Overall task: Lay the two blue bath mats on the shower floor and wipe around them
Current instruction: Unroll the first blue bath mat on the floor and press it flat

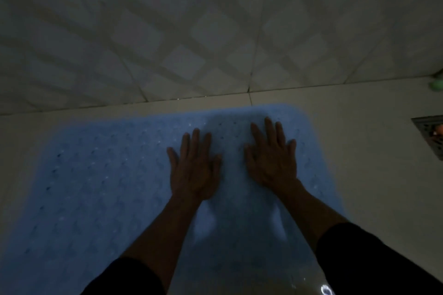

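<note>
Pressing blue bath mat [100, 175], left hand [195, 170], right hand [272, 163], fingers [195, 141] straight

pale blue dotted bath mat [100, 187] flat on the tiled shower floor [359, 151], beside the wall

No text, label, brand, number or sign can be read anywhere in this dim, blurred view. The blue bath mat [100, 175] on the shower floor [359, 127] shows only a pattern of small holes, and the wall tiles [167, 31] only pale squares and crossing bands, with no lettering on either. The metal drain cover [429, 132] at the floor's right edge has cut-out shapes, too blurred to tell whether any are characters.
</note>
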The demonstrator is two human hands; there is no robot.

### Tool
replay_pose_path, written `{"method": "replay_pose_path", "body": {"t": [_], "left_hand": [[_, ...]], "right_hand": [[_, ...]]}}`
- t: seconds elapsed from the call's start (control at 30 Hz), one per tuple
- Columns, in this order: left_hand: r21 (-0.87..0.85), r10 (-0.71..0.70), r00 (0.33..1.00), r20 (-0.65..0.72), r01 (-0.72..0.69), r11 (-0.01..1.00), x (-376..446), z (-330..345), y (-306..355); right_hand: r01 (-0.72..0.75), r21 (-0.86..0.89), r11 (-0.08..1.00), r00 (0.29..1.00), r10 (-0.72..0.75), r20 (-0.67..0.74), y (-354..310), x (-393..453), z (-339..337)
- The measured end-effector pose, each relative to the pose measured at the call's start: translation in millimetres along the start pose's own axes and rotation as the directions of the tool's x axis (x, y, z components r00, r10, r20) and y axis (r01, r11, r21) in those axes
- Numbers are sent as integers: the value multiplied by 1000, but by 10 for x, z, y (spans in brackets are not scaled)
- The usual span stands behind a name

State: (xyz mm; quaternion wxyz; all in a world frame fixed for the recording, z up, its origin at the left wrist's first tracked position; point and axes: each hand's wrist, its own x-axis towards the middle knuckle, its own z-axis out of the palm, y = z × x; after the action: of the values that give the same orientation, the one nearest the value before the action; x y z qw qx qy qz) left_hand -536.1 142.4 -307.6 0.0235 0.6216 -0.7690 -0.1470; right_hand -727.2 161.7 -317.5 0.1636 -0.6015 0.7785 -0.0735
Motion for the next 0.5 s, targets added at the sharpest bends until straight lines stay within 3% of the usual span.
{"method": "replay_pose_path", "body": {"t": [0.2,0.5], "left_hand": [[36,-27,998,60,25,999,396,203,172],[63,-39,999,-3,39,997,395,186,218]], "right_hand": [[-3,-6,1000,1000,3,-24,108,249,128],[27,11,1000,1000,-27,5,129,298,66]]}}
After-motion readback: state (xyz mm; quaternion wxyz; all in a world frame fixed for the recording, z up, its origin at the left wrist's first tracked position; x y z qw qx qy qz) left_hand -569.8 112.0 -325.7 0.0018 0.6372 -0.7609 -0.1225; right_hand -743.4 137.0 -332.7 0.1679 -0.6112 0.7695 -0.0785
